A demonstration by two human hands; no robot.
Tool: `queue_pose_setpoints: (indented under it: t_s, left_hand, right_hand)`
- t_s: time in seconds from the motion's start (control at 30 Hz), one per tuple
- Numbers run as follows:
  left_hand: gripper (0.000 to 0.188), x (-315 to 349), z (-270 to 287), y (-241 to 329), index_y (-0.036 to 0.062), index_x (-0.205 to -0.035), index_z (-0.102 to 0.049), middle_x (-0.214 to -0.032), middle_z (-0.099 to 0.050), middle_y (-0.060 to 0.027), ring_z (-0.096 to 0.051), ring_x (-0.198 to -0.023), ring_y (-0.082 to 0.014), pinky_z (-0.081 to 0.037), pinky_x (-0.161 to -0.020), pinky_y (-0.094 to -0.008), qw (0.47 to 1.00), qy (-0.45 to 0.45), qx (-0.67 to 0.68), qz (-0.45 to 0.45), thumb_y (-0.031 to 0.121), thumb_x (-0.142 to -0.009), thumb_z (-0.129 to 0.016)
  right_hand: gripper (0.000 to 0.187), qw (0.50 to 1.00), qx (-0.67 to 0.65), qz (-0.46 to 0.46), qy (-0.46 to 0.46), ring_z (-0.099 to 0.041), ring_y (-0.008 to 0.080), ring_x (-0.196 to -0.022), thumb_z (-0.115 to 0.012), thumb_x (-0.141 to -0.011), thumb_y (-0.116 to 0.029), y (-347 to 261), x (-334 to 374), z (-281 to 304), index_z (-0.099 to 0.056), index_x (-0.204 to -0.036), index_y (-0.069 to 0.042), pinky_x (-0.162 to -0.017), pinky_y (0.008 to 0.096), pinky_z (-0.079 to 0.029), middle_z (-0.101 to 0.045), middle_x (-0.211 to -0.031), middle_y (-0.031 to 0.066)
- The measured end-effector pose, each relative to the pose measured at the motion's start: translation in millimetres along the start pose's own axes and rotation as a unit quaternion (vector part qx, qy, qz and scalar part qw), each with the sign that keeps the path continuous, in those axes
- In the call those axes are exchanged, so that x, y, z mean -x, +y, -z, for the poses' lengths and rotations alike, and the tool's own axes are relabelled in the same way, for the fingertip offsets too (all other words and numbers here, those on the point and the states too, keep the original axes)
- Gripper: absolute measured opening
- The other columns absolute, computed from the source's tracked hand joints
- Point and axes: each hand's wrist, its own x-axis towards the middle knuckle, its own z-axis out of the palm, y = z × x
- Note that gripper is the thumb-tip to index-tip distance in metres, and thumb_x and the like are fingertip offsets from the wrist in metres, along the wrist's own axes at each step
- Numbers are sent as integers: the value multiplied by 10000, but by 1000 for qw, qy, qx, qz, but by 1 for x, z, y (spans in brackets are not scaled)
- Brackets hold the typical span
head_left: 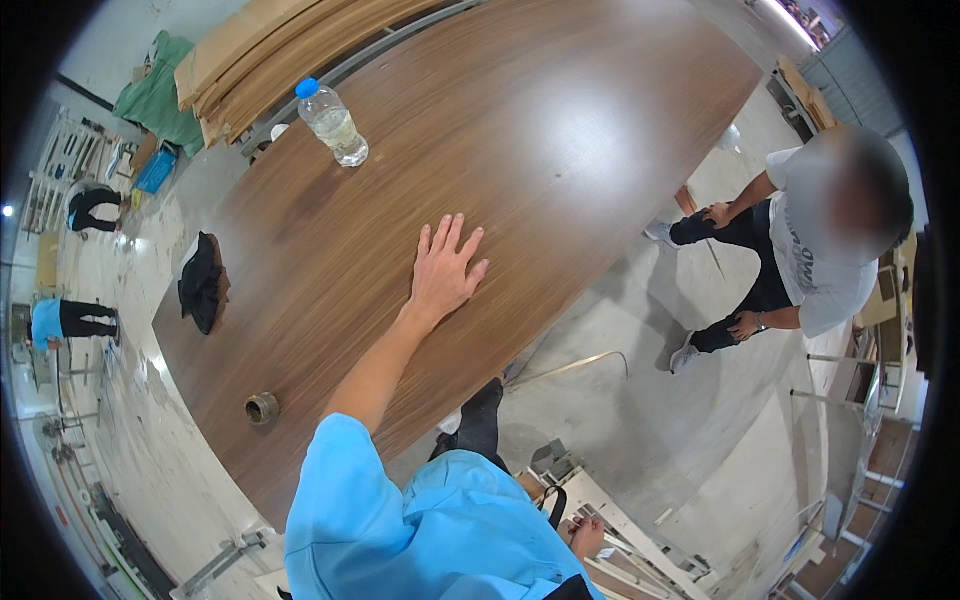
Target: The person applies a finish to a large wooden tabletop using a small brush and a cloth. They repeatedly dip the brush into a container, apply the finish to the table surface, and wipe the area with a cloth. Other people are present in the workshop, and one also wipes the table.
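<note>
My left hand (447, 272) lies palm down on the brown wood-grain tabletop (520, 170), fingers stretched and spread, holding nothing. Low at my right side is my right hand (588, 537), its fingers curled together; whatever they may hold is too small to make out. A clear plastic bottle (335, 127) with a blue cap and some liquid inside stands on the board, beyond my left hand. Toward the left edge lies a crumpled black cloth-like item (202, 284). Nearer to me on that side sits a small round brownish roll or ring (262, 408).
At the right, a person (825, 230) in a white shirt sits or crouches beside the board. Stacked brown sheets (290, 50) lie along its far left side. Two more people work at the far left. Pale strips and scraps (640, 555) lie on the floor near my right hand.
</note>
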Motion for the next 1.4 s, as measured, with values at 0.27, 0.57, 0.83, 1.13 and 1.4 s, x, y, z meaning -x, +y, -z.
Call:
queue_pose_setpoints:
  t_s: [0.27,0.57,0.83,1.13,1.4]
  left_hand:
    - [493,-17,0,9,220,-1361,-578,-1457,-440,-199,-389,-1349,-412,-266,-1049,-738,998,-22,-50,-21,394,-902,-624]
    - [445,-10,4,13,172,-1301,-622,-1450,-468,-148,-388,-1382,-347,-302,-1052,-719,997,-52,-46,-29,360,-899,-654]
    - [452,-34,5,18,130,-1271,-652,-1503,-446,-138,-339,-1432,-352,-261,-1100,-693,996,-53,-56,-34,407,-915,-639]
    - [502,-92,-29,23,104,-1277,-654,-1484,-470,-164,-359,-1423,-355,-262,-1122,-649,997,-21,-29,-72,459,-925,-604]
    - [506,-167,-74,52,99,-1275,-652,-1426,-530,-176,-391,-1405,-350,-262,-1131,-634,996,27,-19,-88,467,-933,-595]
  right_hand:
    - [56,998,-38,50,-11,-579,132,-524,-555,-953,-70,-84,-52,-31,-539,-953,-17,-471,243,-450,-667,-758,122]
    - [65,993,10,88,-81,-596,142,-527,-553,-965,-75,-114,-56,-72,-543,-977,-12,-481,254,-469,-673,-756,118]
    - [58,1000,10,-6,-4,-580,158,-453,-553,-937,-57,-88,-60,-54,-527,-967,-16,-402,273,-452,-664,-705,140]
    - [73,999,-10,43,-31,-594,149,-497,-561,-950,-77,-111,-64,-74,-541,-968,-9,-445,257,-460,-667,-731,129]
    - [83,995,16,90,-51,-593,153,-495,-550,-947,-76,-133,-68,-85,-541,-956,7,-452,259,-465,-669,-723,133]
